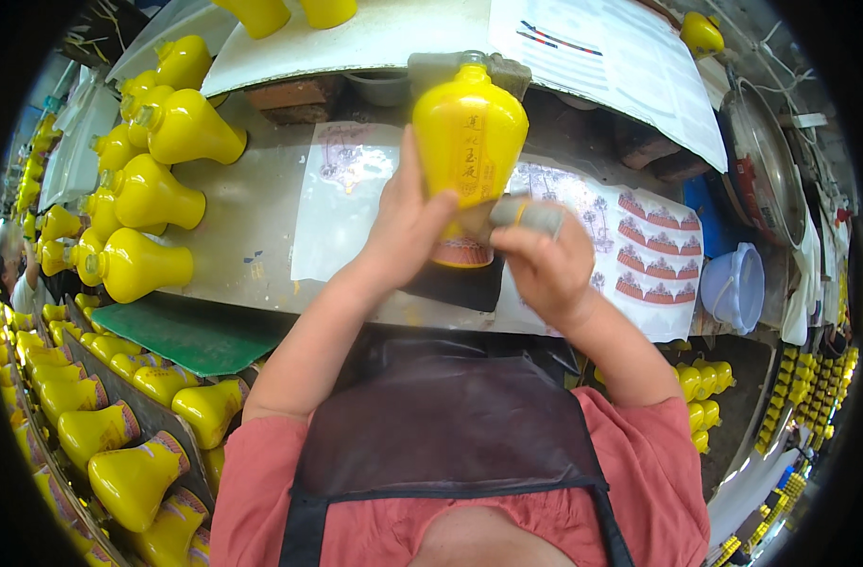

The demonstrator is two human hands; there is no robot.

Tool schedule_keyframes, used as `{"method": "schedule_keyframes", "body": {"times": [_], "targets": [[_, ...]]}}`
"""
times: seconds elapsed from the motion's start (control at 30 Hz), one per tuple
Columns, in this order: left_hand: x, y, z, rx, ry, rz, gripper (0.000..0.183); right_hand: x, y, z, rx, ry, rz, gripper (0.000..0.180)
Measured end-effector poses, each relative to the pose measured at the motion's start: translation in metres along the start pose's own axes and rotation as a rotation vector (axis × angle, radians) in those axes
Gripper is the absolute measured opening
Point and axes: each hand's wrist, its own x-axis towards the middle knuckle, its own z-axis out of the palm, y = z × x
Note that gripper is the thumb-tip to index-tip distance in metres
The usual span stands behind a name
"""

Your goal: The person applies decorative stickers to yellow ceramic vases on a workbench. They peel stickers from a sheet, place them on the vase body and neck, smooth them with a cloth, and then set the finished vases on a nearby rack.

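A glossy yellow glass bottle (467, 142) with written characters on its front stands before me, neck away from me. Around its foot runs a reddish patterned decal band (462, 252). My left hand (411, 223) grips the bottle's left side, thumb across the lower front. In my right hand (548, 259) is a squeegee-like tool (527, 215) with a grey wrapped handle. Its brownish blade, blurred, lies against the lower part of the bottle. Behind the bottle's neck sits a dark grey block (431, 69), and a black pad (467, 289) shows under its base.
A sheet of reddish decals (658, 248) lies at right, another decal sheet (339, 241) at left. Several plain yellow bottles (151, 191) line the table's left side. A lilac bucket (733, 287) stands right. A raised white board (403, 42) crosses the back; racked decorated bottles (137, 482) fill the lower left.
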Motion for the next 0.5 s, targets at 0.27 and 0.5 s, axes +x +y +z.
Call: {"method": "schedule_keyframes", "body": {"times": [0.27, 0.5], "targets": [[-0.018, 0.003, -0.016, -0.038, -0.26, 0.005, 0.098, 0.003, 0.013, 0.013, 0.257, 0.233, 0.628, 0.028], [-0.023, 0.019, -0.011, 0.162, -0.158, 0.025, 0.106, 0.024, -0.022, 0.016, -0.044, 0.111, -0.144, 0.033]]}}
